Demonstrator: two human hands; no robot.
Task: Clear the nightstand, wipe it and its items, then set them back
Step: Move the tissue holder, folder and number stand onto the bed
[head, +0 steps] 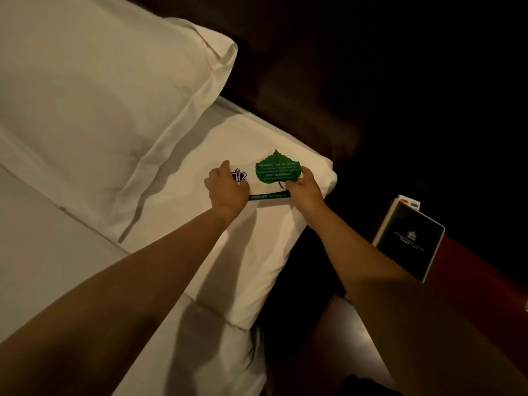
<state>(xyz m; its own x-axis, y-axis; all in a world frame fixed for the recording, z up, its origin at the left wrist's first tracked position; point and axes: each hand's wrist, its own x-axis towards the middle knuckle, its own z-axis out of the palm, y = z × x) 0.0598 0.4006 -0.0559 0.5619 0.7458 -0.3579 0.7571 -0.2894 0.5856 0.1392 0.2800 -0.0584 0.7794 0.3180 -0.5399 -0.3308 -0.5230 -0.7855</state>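
Both hands hold a white card (258,181) bearing a green leaf (277,168) on the bed (200,155): left hand (227,190) fingers pinch its nine-o'clock edge, right hand (304,190) fingers its three-o'clock edge. A dark booklet (410,241) lies on the nightstand surface (471,281) at four o'clock.

I see two supports from here. The bed (71,267) fills the left side, made up in white sheets, with a large pillow (94,90) lying at its head. Near the bed's right corner a white card (257,187) lies on the sheet, printed with a purple crown, a green leaf and a green strip of text; my hands rest on its two ends. To the right, the table (485,275) shows a reddish-brown top in dim light, and a dark booklet (408,238) lies at its far edge.
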